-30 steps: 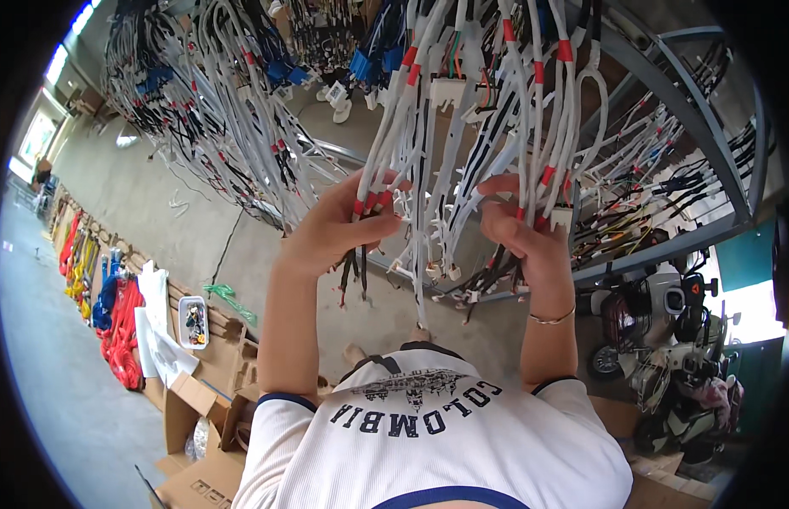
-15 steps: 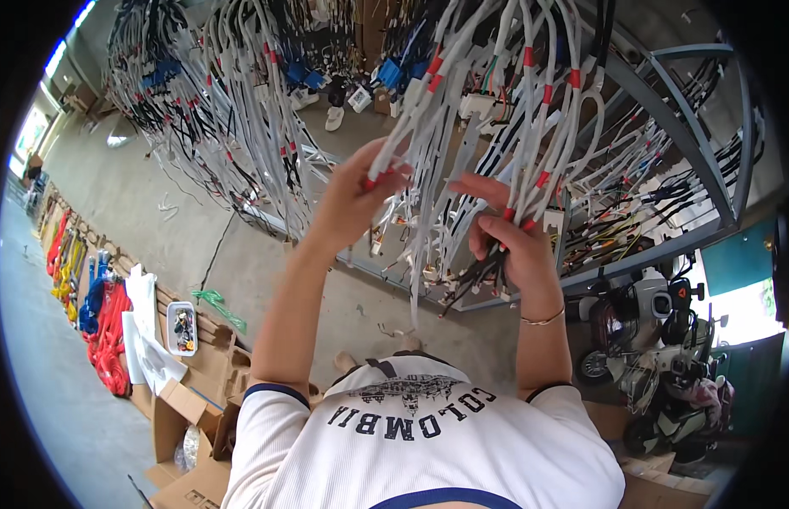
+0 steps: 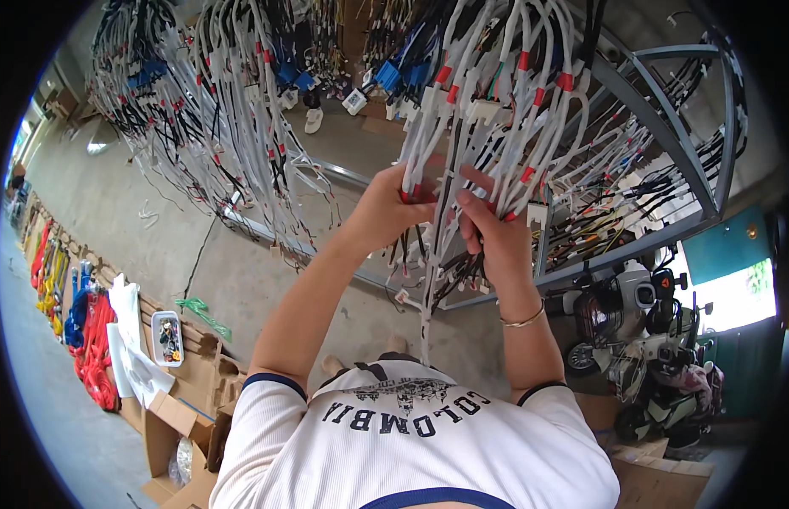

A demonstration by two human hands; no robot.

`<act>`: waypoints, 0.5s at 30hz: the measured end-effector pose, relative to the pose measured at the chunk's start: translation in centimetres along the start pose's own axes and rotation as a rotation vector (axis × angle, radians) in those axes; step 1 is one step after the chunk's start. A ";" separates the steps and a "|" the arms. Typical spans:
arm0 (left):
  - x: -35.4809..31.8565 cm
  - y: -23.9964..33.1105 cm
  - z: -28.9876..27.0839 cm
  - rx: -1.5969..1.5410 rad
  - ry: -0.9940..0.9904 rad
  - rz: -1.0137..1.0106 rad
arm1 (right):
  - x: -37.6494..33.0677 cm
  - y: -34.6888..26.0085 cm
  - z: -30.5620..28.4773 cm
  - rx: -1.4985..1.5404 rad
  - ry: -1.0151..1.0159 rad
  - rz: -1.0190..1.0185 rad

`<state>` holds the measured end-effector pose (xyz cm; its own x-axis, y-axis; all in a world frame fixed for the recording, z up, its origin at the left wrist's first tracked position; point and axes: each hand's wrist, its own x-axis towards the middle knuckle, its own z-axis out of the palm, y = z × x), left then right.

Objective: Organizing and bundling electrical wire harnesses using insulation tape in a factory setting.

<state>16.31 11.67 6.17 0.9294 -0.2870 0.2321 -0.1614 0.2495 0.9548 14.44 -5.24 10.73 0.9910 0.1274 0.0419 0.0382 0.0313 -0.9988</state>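
- Centrally, white cables [image 3: 426,136] with red bands are hanging in front of the person, beside a grey metal frame [image 3: 657,93].
- The left hand [image 3: 398,204] is gripping the left bunch near its red bands.
- The right hand [image 3: 500,229] is gripping the right bunch, thumb across it; dark cable ends [image 3: 469,270] are dangling below.
- Far left, more cables [image 3: 233,127] are hanging.
- Near left, a white tub [image 3: 181,349] is holding small parts.
- Near right, scooters [image 3: 657,339] are standing close together.
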 end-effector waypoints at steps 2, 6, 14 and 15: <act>-0.5 0.2 1.2 -0.102 0.047 0.065 | 0.4 0.8 0.3 0.123 0.057 0.047; -1.0 0.3 1.4 0.319 0.176 0.205 | 0.9 1.6 0.2 0.138 0.056 0.050; -2.2 3.8 1.9 -0.372 0.110 0.012 | 2.2 4.2 -0.8 0.082 0.025 -0.152; -2.3 3.9 1.9 -0.185 0.136 0.022 | 2.0 3.8 -0.5 0.085 0.021 -0.154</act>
<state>12.95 11.55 9.71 0.9645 -0.1554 0.2136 -0.1305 0.4230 0.8967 16.63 -5.32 6.99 0.9768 0.0937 0.1927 0.1795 0.1330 -0.9747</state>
